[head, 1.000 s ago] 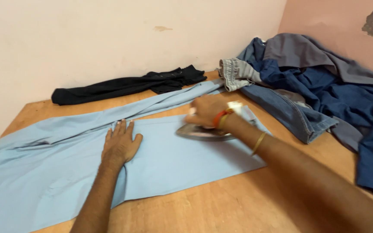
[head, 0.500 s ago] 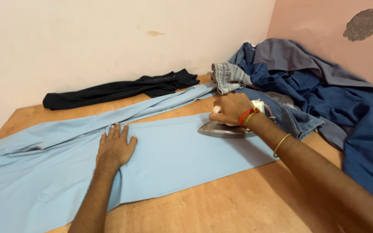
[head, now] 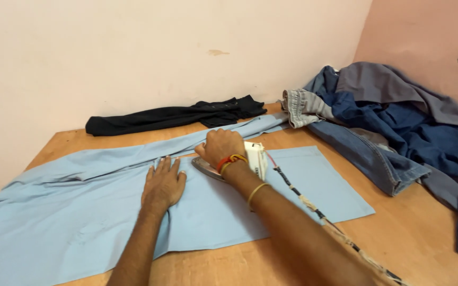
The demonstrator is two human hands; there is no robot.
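Light blue trousers (head: 80,212) lie spread flat across a wooden table (head: 425,233). My left hand (head: 164,183) presses flat on the cloth, fingers spread. My right hand (head: 220,149) grips the handle of a clothes iron (head: 255,159) with a metal soleplate, resting on the trouser leg just right of my left hand. Red and gold bangles sit on my right wrist. The iron's braided cord (head: 319,214) trails back along my right forearm toward the lower right.
A black garment (head: 170,115) lies along the back wall. A heap of blue denim and grey clothes (head: 393,122) fills the right corner. Walls close off the back and right sides of the table.
My right hand has slid the iron leftward along the trouser leg, from near the hem to beside my left hand. The left hand stays pressed on the cloth.
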